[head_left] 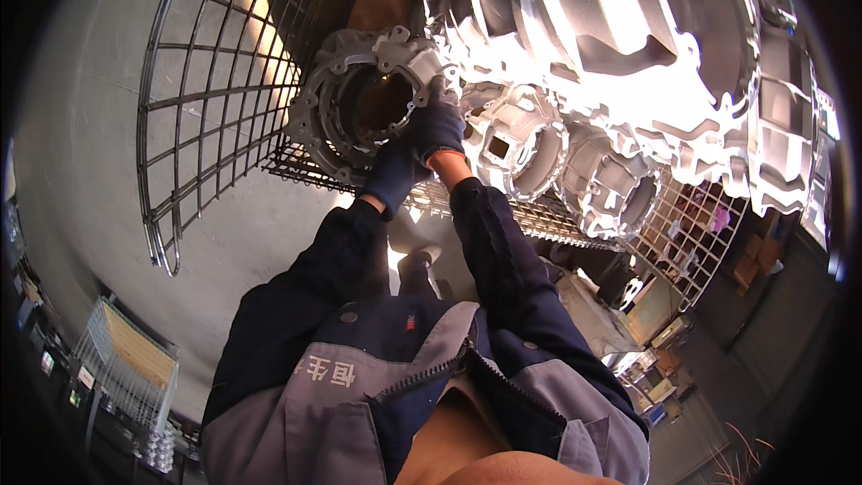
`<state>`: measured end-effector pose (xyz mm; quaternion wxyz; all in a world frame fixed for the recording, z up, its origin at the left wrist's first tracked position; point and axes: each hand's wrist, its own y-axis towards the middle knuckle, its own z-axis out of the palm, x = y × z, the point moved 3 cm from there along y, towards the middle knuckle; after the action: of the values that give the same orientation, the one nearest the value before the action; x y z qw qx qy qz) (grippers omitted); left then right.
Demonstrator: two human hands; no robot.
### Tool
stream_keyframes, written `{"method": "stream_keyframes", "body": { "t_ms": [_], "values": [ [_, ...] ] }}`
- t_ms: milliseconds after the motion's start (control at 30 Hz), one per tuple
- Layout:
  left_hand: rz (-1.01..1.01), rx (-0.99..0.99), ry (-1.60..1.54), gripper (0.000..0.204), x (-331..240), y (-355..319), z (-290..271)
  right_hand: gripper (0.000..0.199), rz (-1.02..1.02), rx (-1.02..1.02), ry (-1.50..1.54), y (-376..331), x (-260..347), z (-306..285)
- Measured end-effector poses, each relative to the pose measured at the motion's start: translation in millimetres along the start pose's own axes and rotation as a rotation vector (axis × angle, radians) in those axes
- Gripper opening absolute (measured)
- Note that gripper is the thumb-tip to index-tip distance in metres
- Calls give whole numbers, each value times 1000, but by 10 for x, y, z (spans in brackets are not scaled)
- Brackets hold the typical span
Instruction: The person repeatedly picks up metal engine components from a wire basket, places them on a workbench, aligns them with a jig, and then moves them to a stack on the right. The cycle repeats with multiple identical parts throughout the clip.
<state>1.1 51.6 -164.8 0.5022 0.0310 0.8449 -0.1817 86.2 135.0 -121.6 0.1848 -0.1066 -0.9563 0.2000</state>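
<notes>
Silver-grey ring-shaped metal casting (325, 101) | touched by dark-gloved left hand (393, 178), dark-gloved right hand (440, 126) | fingers' closure cannot be told | weight best shared evenly

1 wire basket (121, 377) stands lower left, brown boxes (757, 260) at right.

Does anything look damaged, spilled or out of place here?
Nothing stands out. The round grey metal casting by the dark-gloved right hand shows no obvious break, and I see no spill. Glare washes out part of the large silvery metal castings, so damage there can't be ruled out.
</notes>
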Motion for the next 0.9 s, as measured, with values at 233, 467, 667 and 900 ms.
{"method": "stream_keyframes", "body": {
  "t_ms": [233,467,667,900],
  "values": [
    [52,-56,351,35,-68,-258,-1149,57,-462,-191,-93,-368,1027,-560],
    [-226,187,-303,32,-1266,-693,-1670,46,-247,-549,658,-1177,-131,-1198],
    [148,471,-44,38,-2067,-1027,-1117,41,99,248,1691,-1951,-1344,-1251],
    [898,587,90,42,-2949,-1267,-125,31,191,169,2494,-3297,-2362,-1442]
  ]
}}
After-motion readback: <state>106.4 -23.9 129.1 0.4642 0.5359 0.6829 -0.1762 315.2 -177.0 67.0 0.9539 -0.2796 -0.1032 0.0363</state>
